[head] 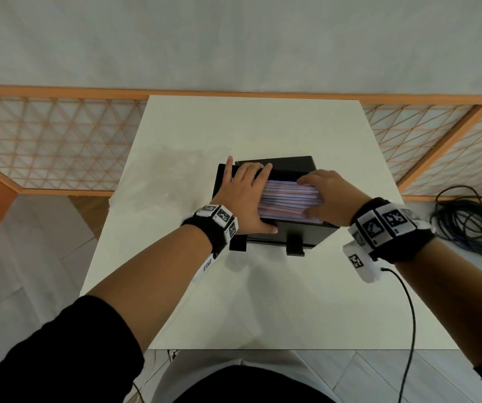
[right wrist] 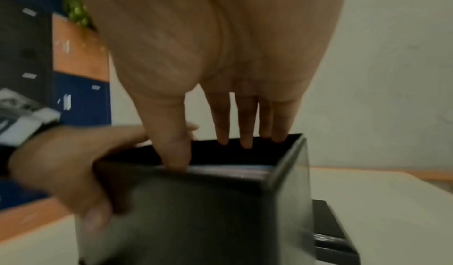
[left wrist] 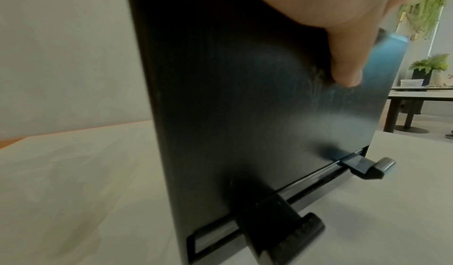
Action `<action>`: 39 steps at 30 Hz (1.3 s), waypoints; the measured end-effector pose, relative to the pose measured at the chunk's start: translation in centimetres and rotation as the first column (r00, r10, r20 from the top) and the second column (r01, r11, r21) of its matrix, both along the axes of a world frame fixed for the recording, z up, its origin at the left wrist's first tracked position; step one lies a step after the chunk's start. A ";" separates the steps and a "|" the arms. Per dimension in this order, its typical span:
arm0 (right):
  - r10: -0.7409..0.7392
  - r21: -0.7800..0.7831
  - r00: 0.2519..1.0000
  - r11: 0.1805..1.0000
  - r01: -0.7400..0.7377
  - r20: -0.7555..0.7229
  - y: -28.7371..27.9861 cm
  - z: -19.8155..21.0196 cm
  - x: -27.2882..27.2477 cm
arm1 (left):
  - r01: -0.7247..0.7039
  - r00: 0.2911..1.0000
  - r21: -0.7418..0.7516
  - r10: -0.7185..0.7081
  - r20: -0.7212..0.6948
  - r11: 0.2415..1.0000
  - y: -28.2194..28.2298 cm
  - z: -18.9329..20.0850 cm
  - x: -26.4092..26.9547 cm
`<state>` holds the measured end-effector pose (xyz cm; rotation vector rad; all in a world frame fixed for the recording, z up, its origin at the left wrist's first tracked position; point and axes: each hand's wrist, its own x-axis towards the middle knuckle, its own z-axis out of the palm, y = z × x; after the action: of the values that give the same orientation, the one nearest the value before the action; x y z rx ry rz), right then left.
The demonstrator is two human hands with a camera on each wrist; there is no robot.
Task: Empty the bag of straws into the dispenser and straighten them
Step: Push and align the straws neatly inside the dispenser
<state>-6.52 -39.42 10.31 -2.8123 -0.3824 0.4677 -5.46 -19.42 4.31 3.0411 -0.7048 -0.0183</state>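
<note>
Flat-fingered, your right hand (head: 330, 196) presses the straws (head: 289, 196) lying level inside the black dispenser (head: 306, 232), while your left hand (head: 242, 196), fingers spread, braces its left wall, likely steadying it.

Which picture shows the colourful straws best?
The head view: looking down into the open dispenser, it shows the whole stack of straws. The right wrist view catches only a thin blurred strip of straws behind the rim. The left wrist view shows just the dispenser's outside.
</note>
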 end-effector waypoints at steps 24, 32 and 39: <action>0.166 -0.063 0.847 0.986 -0.155 0.506 0.8 -4.1 -1.1 | 0.021 0.994 -0.052 -0.015 0.105 0.998 0.3 -0.8 -2.5; 0.210 -0.107 0.956 0.976 -0.191 0.206 1.2 -4.4 -1.8 | 0.018 0.995 -0.036 -0.014 0.102 0.999 0.3 -0.9 -2.6; 0.171 -0.255 0.942 0.962 -0.096 0.288 2.6 -4.4 -1.0 | 0.008 0.994 -0.039 -0.004 0.110 0.999 0.3 -0.8 -2.6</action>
<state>-7.49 -36.81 5.87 -3.1145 -0.6243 0.1001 -8.04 -19.10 3.52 3.0210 -0.7118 0.1630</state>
